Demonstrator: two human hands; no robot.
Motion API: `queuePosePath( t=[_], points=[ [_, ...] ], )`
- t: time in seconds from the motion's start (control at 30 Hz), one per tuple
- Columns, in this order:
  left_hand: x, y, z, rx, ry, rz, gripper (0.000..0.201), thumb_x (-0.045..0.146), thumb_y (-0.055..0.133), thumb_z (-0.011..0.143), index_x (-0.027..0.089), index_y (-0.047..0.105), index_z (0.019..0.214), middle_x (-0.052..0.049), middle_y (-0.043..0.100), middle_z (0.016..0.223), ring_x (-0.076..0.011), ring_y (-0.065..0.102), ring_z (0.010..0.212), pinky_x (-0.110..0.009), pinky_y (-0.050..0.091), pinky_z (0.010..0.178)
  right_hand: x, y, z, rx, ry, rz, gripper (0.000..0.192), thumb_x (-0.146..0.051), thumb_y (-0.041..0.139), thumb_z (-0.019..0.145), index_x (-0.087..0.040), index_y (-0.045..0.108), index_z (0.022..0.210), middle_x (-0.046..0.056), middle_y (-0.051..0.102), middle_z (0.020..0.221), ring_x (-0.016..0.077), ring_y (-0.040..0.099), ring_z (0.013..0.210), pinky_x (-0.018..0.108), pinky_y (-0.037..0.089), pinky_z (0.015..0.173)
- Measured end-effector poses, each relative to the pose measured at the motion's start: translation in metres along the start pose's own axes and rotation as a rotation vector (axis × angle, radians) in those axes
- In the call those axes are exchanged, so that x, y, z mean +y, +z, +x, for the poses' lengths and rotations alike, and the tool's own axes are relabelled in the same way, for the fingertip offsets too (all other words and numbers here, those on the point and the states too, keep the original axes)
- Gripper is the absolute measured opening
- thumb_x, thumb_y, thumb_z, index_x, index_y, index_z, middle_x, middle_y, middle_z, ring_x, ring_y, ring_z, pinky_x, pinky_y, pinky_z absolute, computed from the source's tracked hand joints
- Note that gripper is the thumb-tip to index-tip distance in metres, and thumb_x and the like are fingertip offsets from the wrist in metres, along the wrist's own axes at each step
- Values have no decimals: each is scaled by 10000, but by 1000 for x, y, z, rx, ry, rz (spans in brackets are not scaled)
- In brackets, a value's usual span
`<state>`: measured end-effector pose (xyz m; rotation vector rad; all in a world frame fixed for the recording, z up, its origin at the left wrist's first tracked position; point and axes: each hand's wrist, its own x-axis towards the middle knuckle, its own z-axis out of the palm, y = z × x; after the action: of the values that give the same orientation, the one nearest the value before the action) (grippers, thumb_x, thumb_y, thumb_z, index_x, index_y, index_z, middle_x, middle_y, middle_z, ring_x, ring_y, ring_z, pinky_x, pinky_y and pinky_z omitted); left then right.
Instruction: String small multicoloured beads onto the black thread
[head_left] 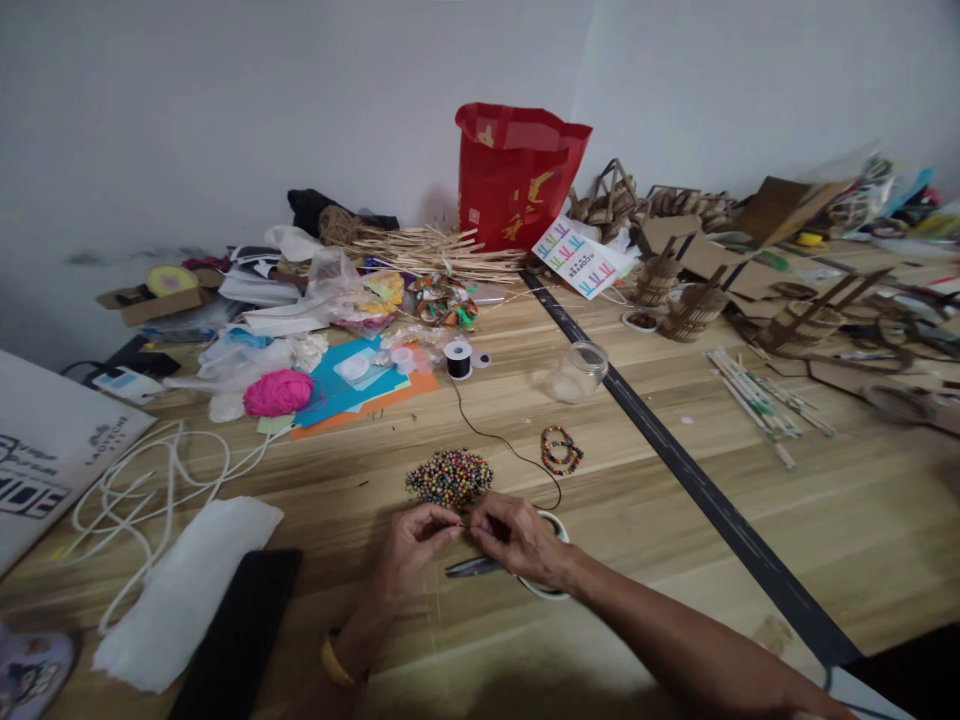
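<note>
My left hand [411, 543] is closed in a pinch, with thumb and forefinger on something too small to make out. Facing it, nearly fingertip to fingertip, my right hand [517, 535] pinches too. A black cord [495, 435] runs from its spool [458, 360] and curves in to my right hand, where its end is hidden by the fingers. Just beyond both hands lies a pile of multicoloured beads [450, 476]. Two beaded bracelets [561, 450] rest to the right of the pile. Beneath my right hand are scissors [474, 567] with pale handles, partly covered.
An open clear jar [581, 372] stands behind the bracelets. Pink yarn [277, 393] and coloured paper [345, 375] lie at left, near a white cable [171, 480] and a dark flat object [238, 635]. A red bag [517, 175] and small woven baskets [690, 312] stand farther back.
</note>
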<state>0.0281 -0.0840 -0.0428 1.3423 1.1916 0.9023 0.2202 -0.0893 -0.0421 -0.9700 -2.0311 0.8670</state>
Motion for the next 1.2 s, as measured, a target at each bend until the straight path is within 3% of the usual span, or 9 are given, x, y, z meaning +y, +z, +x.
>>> queuePosePath(
  t=[0.77, 1.0, 1.2],
  points=[
    [3, 4, -2, -20, -8, -20, 120, 236, 729, 626, 143, 662, 659, -28, 688, 636, -159, 618, 617, -245, 487, 602, -3, -2, 2, -22, -18, 41, 105, -176, 532, 853, -160, 585, 765, 9, 553, 695, 118, 511, 639, 213, 397, 605],
    [3, 4, -2, -40, -16, -54, 161, 260, 743, 613, 143, 633, 624, -19, 673, 590, -151, 604, 577, -241, 469, 575, -4, -2, 1, -27, 59, 89, 85, -245, 608, 837, -164, 587, 821, -3, 569, 702, 112, 520, 625, 204, 401, 581],
    [4, 4, -2, -65, -16, -37, 135, 258, 723, 634, 141, 656, 620, -29, 679, 613, -164, 608, 607, -256, 471, 610, -1, -1, 0, -8, -29, 98, 90, -248, 624, 836, -170, 580, 846, 10, 577, 757, 119, 533, 675, 213, 416, 618]
  ],
)
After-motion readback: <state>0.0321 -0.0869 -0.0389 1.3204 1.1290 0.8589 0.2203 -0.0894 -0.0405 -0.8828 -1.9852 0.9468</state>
